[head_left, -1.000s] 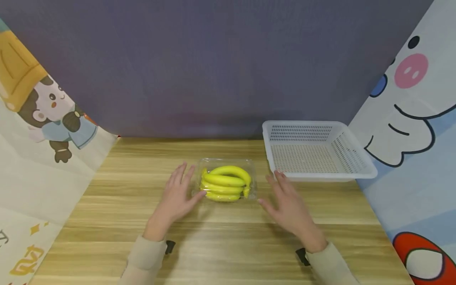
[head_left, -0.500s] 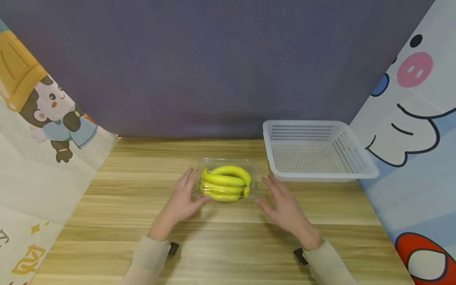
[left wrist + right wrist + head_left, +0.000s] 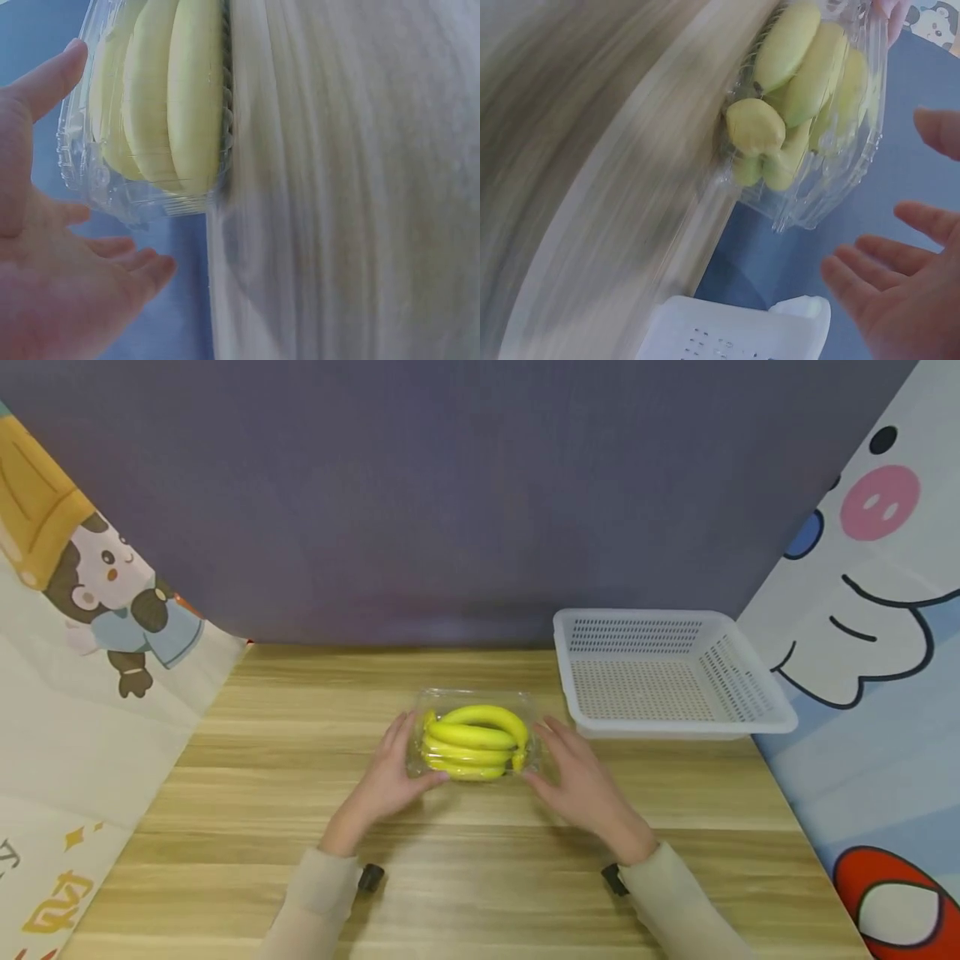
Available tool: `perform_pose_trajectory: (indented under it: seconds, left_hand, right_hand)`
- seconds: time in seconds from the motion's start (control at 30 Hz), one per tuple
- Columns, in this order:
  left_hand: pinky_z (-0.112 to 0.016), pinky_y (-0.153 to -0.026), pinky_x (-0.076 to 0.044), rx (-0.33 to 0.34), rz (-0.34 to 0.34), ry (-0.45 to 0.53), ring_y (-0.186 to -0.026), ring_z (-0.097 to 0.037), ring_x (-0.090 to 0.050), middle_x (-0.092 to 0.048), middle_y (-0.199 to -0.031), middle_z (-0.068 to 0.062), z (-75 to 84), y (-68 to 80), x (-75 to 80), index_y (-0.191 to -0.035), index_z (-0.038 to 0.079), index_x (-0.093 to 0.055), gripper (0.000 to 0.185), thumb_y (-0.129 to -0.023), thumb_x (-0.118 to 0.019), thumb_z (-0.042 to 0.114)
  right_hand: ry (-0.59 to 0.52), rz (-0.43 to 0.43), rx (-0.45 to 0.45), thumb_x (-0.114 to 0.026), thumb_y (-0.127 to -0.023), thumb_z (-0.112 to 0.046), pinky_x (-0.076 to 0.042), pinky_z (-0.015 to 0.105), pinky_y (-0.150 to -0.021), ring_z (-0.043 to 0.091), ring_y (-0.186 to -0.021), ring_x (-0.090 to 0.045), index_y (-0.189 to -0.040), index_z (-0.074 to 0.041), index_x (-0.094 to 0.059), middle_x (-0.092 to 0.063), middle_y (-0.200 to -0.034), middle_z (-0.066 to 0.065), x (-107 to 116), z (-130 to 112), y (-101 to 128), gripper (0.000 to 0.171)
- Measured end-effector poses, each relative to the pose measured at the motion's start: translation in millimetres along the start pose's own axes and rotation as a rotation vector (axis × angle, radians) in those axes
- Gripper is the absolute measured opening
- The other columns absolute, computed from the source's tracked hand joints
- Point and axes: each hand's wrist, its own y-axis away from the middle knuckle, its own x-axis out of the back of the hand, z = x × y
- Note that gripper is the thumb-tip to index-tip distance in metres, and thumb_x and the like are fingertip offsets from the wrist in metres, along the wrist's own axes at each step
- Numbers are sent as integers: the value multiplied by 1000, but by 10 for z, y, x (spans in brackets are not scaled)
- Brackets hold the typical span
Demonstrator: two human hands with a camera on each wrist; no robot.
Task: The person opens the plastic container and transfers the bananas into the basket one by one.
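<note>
A clear plastic clamshell box (image 3: pixel 472 694) holding several yellow bananas (image 3: pixel 471 739) sits on the wooden table. My left hand (image 3: pixel 386 783) is at the box's left side, fingers extended along that side and thumb by the front corner. In the left wrist view, the thumb (image 3: pixel 56 79) overlaps the box's edge; whether it touches I cannot tell. On the other side is my right hand (image 3: pixel 581 785), with its fingers spread near the box. The right wrist view shows a gap between the right fingers (image 3: pixel 877 262) and the box.
A white perforated plastic basket (image 3: pixel 675 728) stands at the back right of the wooden table (image 3: pixel 480 877), just right of the box. A dark grey panel (image 3: pixel 450 502) rises behind the table. Cartoon-printed sheets flank both sides.
Both hands have moved inward to the sides of the box, the left to the right and the right to the left. The box and basket have stayed in place.
</note>
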Motion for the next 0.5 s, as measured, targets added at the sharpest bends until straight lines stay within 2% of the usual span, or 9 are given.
perform_pose_trajectory:
  seconds: [0.1, 0.27, 0.5]
  left_hand:
    - [-67, -115, -23, 21, -15, 82, -149, -48, -19, -8, -167, -23, -14, -7, 1, -164, 9, -5, 123, -79, -84, 49]
    - [-62, -118, -22, 104, -61, 239, -150, -46, -21, -10, -168, -22, -40, 9, -8, -164, 15, 5, 130, -78, -87, 48]
    - [-58, -120, -23, 149, -79, 396, -149, -45, -24, -17, -166, -23, -114, 5, -46, -163, 11, 3, 127, -79, -89, 32]
  right_hand:
    - [-5, 0, 22, -78, -90, -37, -38, 64, -110, 45, -140, -40, -151, -5, -44, -37, -157, 25, -18, -14, -51, 77]
    - [-19, -18, 22, -79, -88, -36, -37, 63, -111, 44, -141, -39, -151, -5, -44, -37, -157, 26, -39, -35, -97, 78]
    - [-26, -30, 29, -81, -86, -37, -39, 64, -110, 44, -143, -37, -153, -7, -43, -36, -158, 24, -79, -48, -160, 82]
